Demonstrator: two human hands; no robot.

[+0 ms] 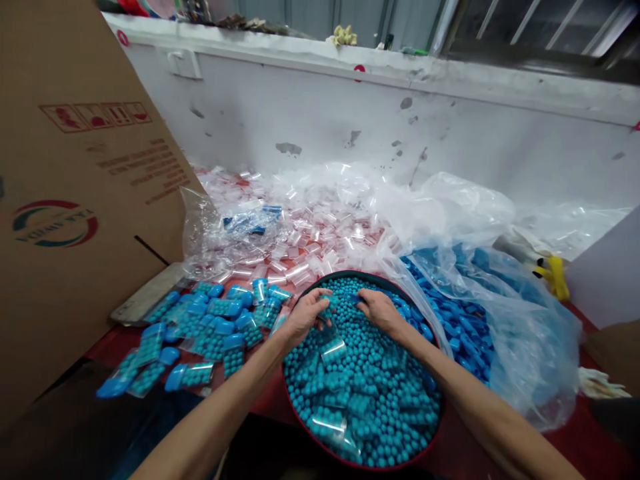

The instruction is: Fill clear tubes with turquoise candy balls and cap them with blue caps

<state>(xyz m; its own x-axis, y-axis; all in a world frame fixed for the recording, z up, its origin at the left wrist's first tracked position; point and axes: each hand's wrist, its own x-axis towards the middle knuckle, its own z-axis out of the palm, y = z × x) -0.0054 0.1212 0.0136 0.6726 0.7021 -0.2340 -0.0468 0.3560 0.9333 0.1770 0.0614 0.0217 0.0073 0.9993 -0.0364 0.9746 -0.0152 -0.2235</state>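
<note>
A round tub (369, 469) full of small turquoise balls (395, 443) is in front of me, with several clear containers (334, 349) lying among the balls. Above its far half, my left hand (311, 311) is closed around a small clear container (325, 301), with turquoise balls showing in it. My right hand (379, 309) pinches a blue cap (355, 298), partly hidden by the fingers, a short gap to the right of that container. Loose blue caps (467, 340) are heaped right of the tub, partly under a clear plastic bag (530, 347).
Filled containers with blue caps (207, 333) lie in a pile on the left. Many empty clear containers (313, 243) spread behind the tub. A large cardboard box (90, 167) stands at the left, a white wall (325, 107) at the back. A yellow tool (555, 277) lies right.
</note>
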